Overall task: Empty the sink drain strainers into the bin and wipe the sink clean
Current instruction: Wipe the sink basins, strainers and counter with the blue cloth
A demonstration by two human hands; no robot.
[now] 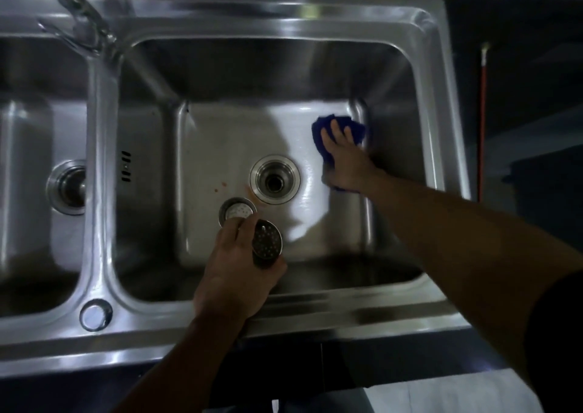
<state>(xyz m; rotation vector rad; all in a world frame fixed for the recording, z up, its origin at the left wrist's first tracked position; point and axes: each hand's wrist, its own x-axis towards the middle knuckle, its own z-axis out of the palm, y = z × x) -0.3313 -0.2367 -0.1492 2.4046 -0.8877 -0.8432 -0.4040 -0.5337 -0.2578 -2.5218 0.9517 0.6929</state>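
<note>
A steel double sink (284, 18) fills the head view. In the right basin my right hand (345, 160) presses a blue cloth (325, 128) flat against the basin floor at its right side, fingers spread. Above the basin's front part my left hand (235, 267) grips two perforated steel drain strainers, one (266, 245) tilted on its side and the other (237, 210) showing past the fingertips. The right basin's drain hole (275, 180) stands bare, with a few reddish specks to its left.
The left basin's drain (67, 187) sits at the left edge. A chrome tap (79, 14) reaches in from the top left. A round capped hole (95, 314) marks the front rim. A red-handled stick (482, 122) stands right of the sink against dark surroundings.
</note>
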